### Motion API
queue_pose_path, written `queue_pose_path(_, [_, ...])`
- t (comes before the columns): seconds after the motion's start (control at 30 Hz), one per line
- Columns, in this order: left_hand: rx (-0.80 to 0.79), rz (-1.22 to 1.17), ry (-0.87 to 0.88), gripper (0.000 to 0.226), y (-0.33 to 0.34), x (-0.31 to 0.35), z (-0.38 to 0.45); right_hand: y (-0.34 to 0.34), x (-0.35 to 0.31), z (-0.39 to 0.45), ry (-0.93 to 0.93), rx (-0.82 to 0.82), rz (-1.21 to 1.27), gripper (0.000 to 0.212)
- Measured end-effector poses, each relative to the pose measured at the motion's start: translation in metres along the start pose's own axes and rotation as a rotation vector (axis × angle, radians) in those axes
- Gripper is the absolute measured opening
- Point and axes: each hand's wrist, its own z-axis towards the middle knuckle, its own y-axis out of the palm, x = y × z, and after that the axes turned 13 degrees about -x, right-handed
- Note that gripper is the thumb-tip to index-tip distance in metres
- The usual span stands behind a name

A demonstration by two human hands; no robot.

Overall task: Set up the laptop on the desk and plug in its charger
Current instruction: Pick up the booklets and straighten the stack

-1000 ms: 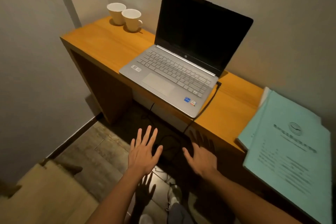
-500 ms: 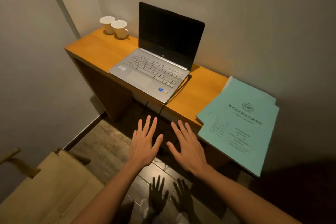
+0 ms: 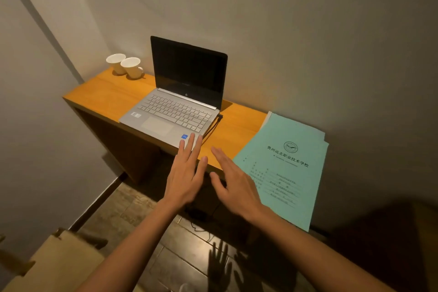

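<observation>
Our left hand (image 3: pixel 186 178) and right hand (image 3: pixel 237 186) hover flat before the wooden bench (image 3: pixel 106 95), fingers (image 3: pixel 189 147) straight, slightly apart, holding nothing. The open silver laptop (image 3: pixel 176 111) sits on the bench just beyond our left fingertips, its dark charger cable (image 3: pixel 213 125) running off its right side. Green papers (image 3: pixel 284 166) lie beside our right fingers; two white cups (image 3: pixel 125 65) stand far beyond.

Desk (image 3: pixel 113 95) carries laptop (image 3: pixel 175 114), 2 cups (image 3: pixel 124 65), booklets (image 3: pixel 286 163).
</observation>
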Motion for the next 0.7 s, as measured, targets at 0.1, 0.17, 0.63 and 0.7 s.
queue_pose_path(0.1, [-0.027,-0.051,0.039,0.06,-0.003,0.011,0.015,-0.024,0.022,0.006,0.102,0.066,-0.025,0.061])
queue_pose_path(0.17, [-0.075,-0.062,0.065,0.06,-0.001,0.015,0.03,-0.04,0.045,0.008,0.209,0.11,-0.011,0.059])
queue_pose_path(0.63, [-0.66,-0.297,0.059,0.048,0.029,0.053,0.131,-0.078,0.151,-0.032,0.98,0.466,0.488,0.069])
queue_pose_path(0.7, [-0.637,-0.257,0.016,0.05,0.038,0.056,0.132,-0.078,0.152,-0.043,1.024,0.532,0.66,0.065])
